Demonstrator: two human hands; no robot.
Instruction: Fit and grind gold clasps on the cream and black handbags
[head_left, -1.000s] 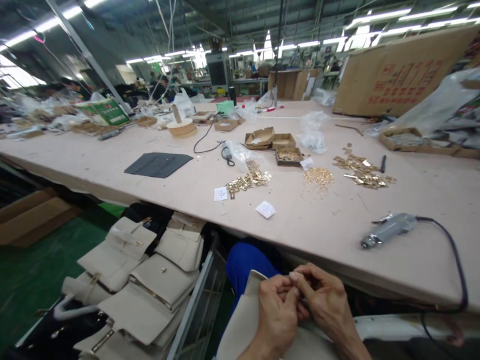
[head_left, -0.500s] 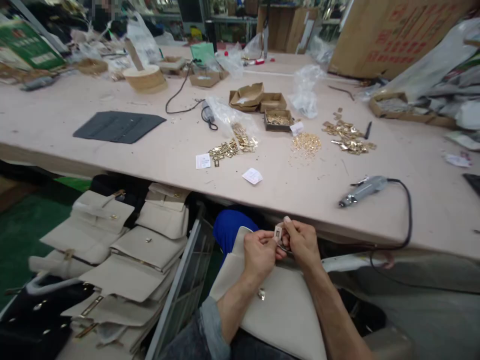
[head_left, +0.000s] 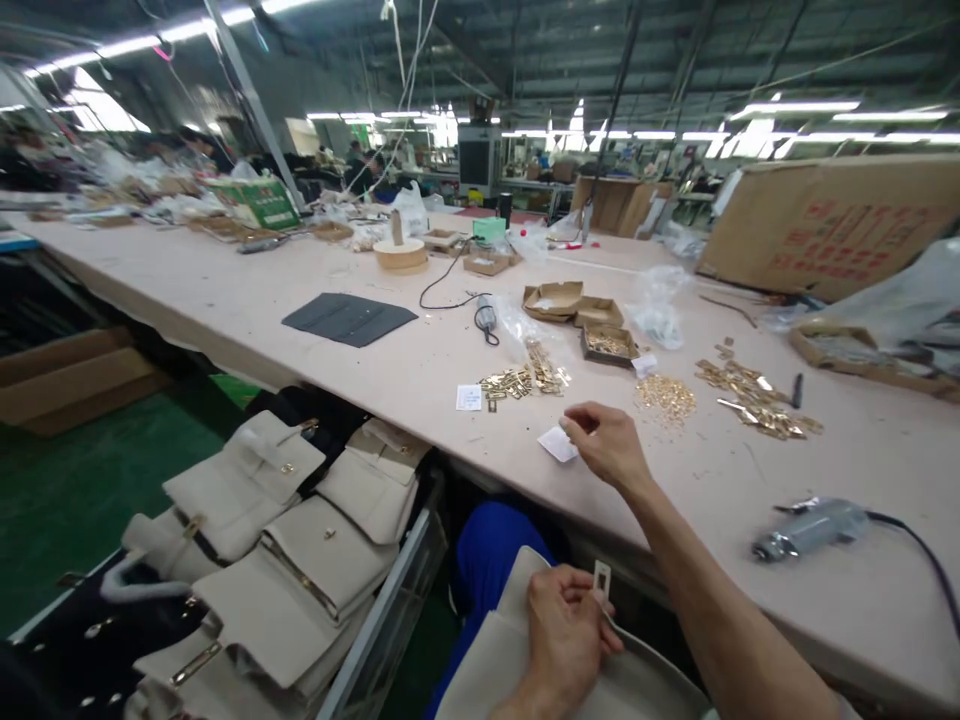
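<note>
My left hand is closed on a narrow beige strap tab with a rectangular slot, its end standing up above the fingers. The tab is by a beige handbag on my lap, partly hidden by hand and forearm. My right hand is over the table's near side, fingers bent and loosely apart, with nothing visible in them. Just left of it lies a white paper label. Beyond the label is a pile of gold rectangular metal frames, partly spilling from a clear plastic bag.
An electric screwdriver lies at the right with its cord trailing. Small gold parts and flat gold plates are heaped beyond my right hand. Stacked beige handbags fill a crate at the left. A dark sheet lies on the table.
My right hand has left the strap tab and moved up and forward over the table. My left hand still grips the tab. The view has tilted up and swung left.
</note>
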